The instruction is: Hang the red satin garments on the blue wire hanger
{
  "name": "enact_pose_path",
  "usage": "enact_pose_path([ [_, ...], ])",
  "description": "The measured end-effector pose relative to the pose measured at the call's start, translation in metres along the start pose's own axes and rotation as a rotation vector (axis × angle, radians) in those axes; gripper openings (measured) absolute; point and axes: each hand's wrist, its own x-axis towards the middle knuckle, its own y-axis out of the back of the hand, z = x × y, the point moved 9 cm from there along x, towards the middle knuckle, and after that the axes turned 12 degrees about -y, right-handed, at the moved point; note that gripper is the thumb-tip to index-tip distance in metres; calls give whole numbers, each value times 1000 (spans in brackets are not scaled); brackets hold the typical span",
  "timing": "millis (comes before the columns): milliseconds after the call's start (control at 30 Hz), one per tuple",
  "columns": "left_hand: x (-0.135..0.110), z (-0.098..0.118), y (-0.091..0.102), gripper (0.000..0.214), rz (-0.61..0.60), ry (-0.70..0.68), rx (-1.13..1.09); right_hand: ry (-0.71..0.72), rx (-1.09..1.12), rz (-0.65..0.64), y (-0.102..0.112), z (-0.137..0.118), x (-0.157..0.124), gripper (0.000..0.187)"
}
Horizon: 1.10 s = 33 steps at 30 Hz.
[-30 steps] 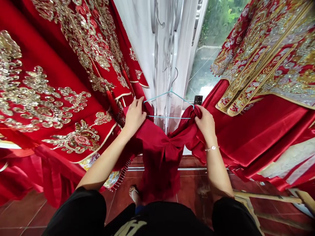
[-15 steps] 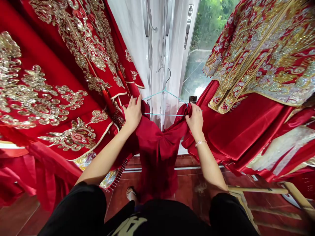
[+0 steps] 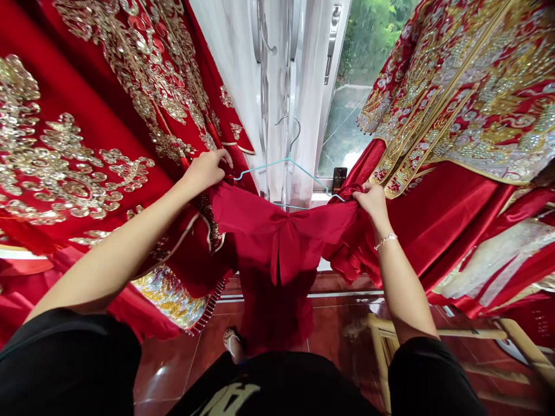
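A dark red satin garment [image 3: 277,248] with a pleated bow-like fold at its neck hangs spread between my hands. My left hand [image 3: 207,171] grips its upper left edge, close to the left end of a light blue wire hanger [image 3: 288,164]. My right hand [image 3: 373,203] is closed on gathered satin at the other side, with a bracelet on the wrist just below it. The hanger's hook stands up against the curtain, and its lower bar is mostly hidden behind the garment. The hanger's right end reaches the satin near my right hand.
Red robes with gold and silver embroidery [image 3: 69,162] hang on the left and right. Behind the hanger are a sheer white curtain [image 3: 312,86] and a window [image 3: 351,110], with a black phone [image 3: 339,179] on its sill. Below are a red tile floor [image 3: 165,370] and a wooden chair [image 3: 381,346].
My left hand has moved up and outward, pulling the garment wider and higher across the hanger. My right hand has shifted a little to the right.
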Motion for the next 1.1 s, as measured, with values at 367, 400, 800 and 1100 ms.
enact_pose_path([
  [367, -12, -10, -60, 32, -272, 87, -425, -508, 804, -174, -32, 121, -58, 26],
  [400, -17, -6, -63, 33, -288, 74, -493, -518, 831, -172, -33, 131, -67, 26],
  [800, -38, 63, -43, 29, -309, -160, 114, -619, 812, -203, -52, 189, -140, 30],
  [1100, -12, 16, -61, 11, -300, 50, -344, -587, 783, -235, -62, 184, -135, 34],
])
